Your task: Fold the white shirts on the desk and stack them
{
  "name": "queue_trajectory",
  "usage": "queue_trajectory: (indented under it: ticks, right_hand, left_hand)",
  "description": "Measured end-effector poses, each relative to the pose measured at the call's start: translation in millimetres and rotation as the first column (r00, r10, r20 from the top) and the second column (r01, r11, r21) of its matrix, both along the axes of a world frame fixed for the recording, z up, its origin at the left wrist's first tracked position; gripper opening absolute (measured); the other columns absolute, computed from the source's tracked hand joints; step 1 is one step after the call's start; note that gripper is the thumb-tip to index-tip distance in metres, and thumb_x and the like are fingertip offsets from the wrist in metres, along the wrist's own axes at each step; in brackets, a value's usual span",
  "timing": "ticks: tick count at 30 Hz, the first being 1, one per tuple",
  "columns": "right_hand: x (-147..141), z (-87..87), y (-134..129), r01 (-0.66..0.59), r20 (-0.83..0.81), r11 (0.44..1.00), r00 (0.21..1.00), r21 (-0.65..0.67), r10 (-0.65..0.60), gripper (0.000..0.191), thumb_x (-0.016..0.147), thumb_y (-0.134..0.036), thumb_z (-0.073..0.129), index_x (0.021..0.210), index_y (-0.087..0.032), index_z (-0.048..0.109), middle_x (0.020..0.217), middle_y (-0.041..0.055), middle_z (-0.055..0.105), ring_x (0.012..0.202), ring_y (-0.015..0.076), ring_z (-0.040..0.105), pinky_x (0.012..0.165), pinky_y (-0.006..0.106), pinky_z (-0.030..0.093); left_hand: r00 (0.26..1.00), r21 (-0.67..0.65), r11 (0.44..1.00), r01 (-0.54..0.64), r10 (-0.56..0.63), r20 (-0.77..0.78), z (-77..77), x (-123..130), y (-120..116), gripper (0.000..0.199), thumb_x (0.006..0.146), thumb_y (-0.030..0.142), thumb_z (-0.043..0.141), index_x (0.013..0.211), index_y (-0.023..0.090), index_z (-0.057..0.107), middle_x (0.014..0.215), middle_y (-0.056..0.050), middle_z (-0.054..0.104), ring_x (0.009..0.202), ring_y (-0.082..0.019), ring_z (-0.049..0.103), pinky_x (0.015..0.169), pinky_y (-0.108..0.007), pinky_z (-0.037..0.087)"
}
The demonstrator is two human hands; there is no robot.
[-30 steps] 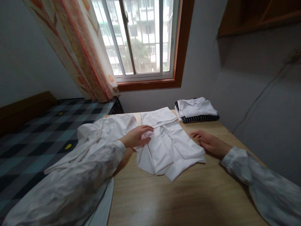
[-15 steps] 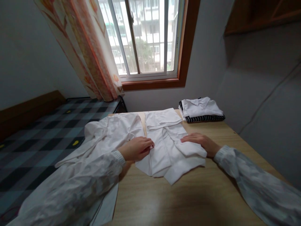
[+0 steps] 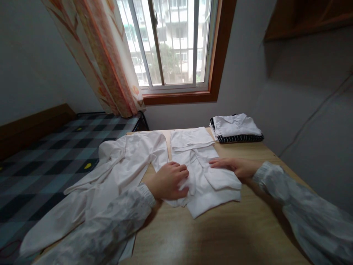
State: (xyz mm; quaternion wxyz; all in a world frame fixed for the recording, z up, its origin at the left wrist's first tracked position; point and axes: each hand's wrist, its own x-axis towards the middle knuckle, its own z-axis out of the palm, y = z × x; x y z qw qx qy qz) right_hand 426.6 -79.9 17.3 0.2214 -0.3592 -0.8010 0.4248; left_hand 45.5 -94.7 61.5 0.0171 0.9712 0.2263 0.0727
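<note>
A partly folded white garment (image 3: 204, 176) lies in the middle of the table, its lower part creased. At its left edge my left hand (image 3: 171, 180) is closed, with bunched white fabric between thumb and fingers. My right hand (image 3: 235, 166) rests on the garment's right side, palm down, fingers stretched out. Another white garment (image 3: 121, 158) is spread loosely to the left, partly beneath my left sleeve and hanging over the table's left side.
At the table's (image 3: 215, 239) far right corner sits a folded stack (image 3: 237, 127) of white and black striped cloth. A checked bed (image 3: 55, 154) is on the left. A window (image 3: 176, 44) and a curtain (image 3: 102, 55) are behind.
My left hand has moved right and slightly toward me, drawing the garment's left edge inward. My right hand has shifted a little to the left.
</note>
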Motion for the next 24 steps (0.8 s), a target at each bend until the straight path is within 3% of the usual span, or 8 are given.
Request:
queue_trajectory:
  ticks: [4, 9, 12, 16, 19, 24]
  right_hand:
    - [1.2, -6.8, 6.3, 0.052, -0.006, 0.998, 0.999, 0.030, -0.052, 0.053, 0.089, -0.058, 0.089, 0.135, -0.032, 0.085, 0.161, 0.0087, 0.067, 0.155, 0.0379, 0.058, 0.134, 0.057, 0.039]
    - [-9.1, -15.7, 16.7, 0.114, 0.092, 0.970, 0.986, 0.215, -0.136, 0.049, 0.104, -0.053, 0.072, 0.148, -0.033, 0.078, 0.166, 0.0064, 0.062, 0.158, 0.0346, 0.055, 0.136, 0.053, 0.038]
    - [-10.3, -19.4, 22.3, 0.179, 0.114, 0.938, 0.969, 0.297, -0.221, 0.047, 0.105, -0.049, 0.069, 0.148, -0.031, 0.078, 0.166, 0.0076, 0.063, 0.156, 0.0343, 0.057, 0.134, 0.051, 0.040]
    - [-3.3, -24.9, 25.4, 0.239, 0.061, 0.926, 0.962, 0.294, -0.267, 0.047, 0.101, -0.049, 0.072, 0.144, -0.030, 0.080, 0.163, 0.0072, 0.066, 0.156, 0.0343, 0.057, 0.135, 0.050, 0.040]
    - [1.6, -32.2, 23.2, 0.258, 0.051, 0.919, 0.957, 0.298, -0.285, 0.048, 0.102, -0.048, 0.069, 0.144, -0.026, 0.080, 0.163, 0.0089, 0.065, 0.157, 0.0354, 0.056, 0.135, 0.051, 0.041]
    - [-7.0, -46.3, 15.0, 0.332, 0.139, 0.850, 0.898, 0.409, -0.418, 0.058, 0.101, -0.039, 0.065, 0.155, -0.018, 0.071, 0.167, 0.0158, 0.059, 0.159, 0.0367, 0.054, 0.135, 0.053, 0.041]
  left_hand:
    - [0.998, 0.011, 0.999, -0.047, 0.047, 0.038, -8.2, -9.5, 12.9, 0.019, 0.102, 0.036, 0.064, 0.115, 0.025, 0.073, 0.118, -0.010, 0.078, 0.107, -0.029, 0.075, 0.100, -0.043, 0.058]
    - [0.985, -0.057, 0.991, -0.124, 0.130, 0.112, -11.4, -17.4, 26.0, 0.028, 0.111, 0.043, 0.058, 0.130, 0.027, 0.071, 0.137, -0.009, 0.076, 0.121, -0.028, 0.075, 0.107, -0.042, 0.056]
    - [0.962, -0.109, 0.976, -0.190, 0.207, 0.177, -14.9, -21.1, 29.4, 0.032, 0.114, 0.047, 0.052, 0.131, 0.026, 0.070, 0.144, -0.010, 0.072, 0.121, -0.027, 0.074, 0.104, -0.040, 0.057]
    - [0.902, -0.083, 0.930, -0.357, 0.367, 0.227, -22.9, -29.1, 31.5, 0.033, 0.115, 0.049, 0.049, 0.107, 0.025, 0.070, 0.116, -0.009, 0.075, 0.100, -0.025, 0.074, 0.086, -0.037, 0.057]
    - [0.901, -0.046, 0.923, -0.382, 0.383, 0.203, -25.4, -34.8, 32.0, 0.036, 0.111, 0.049, 0.054, 0.086, 0.025, 0.066, 0.095, -0.008, 0.074, 0.092, -0.025, 0.071, 0.079, -0.037, 0.053]
    - [0.885, -0.069, 0.897, -0.436, 0.441, 0.150, -13.0, -32.9, 27.5, 0.035, 0.099, 0.047, 0.067, 0.072, 0.025, 0.062, 0.079, -0.005, 0.072, 0.075, -0.023, 0.068, 0.070, -0.038, 0.048]
